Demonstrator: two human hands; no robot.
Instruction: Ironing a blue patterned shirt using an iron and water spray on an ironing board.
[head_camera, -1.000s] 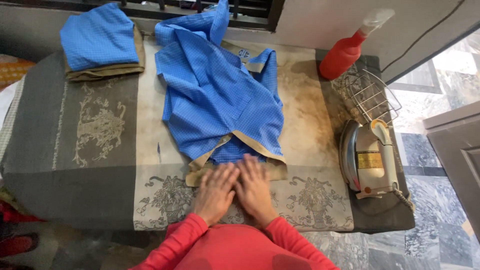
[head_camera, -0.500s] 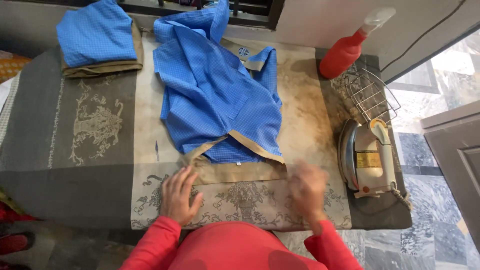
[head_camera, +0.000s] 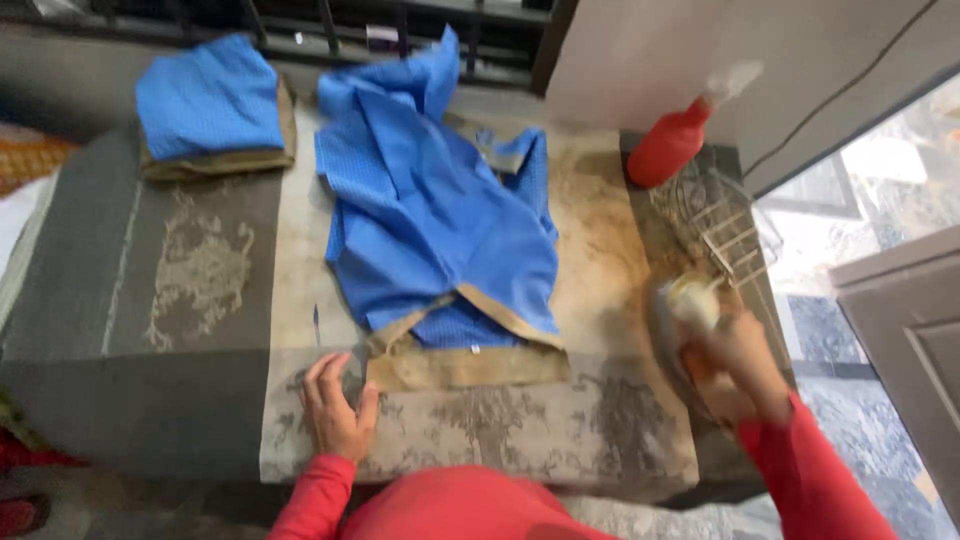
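Left hand (head_camera: 335, 410) flat, fingers spread, palm down, red sleeve at the wrist. Right hand (head_camera: 735, 365) blurred, curled closed, arm reaching out to the right.

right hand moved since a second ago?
Yes. The right hand has gone from the tan hem of the blue garment out to the right, onto the iron below the red spray bottle.

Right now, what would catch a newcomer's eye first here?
The crumpled blue garment with tan edging sprawls across the middle of the padded table. At the right edge, the right hand grips the iron, with a red spray bottle behind it.
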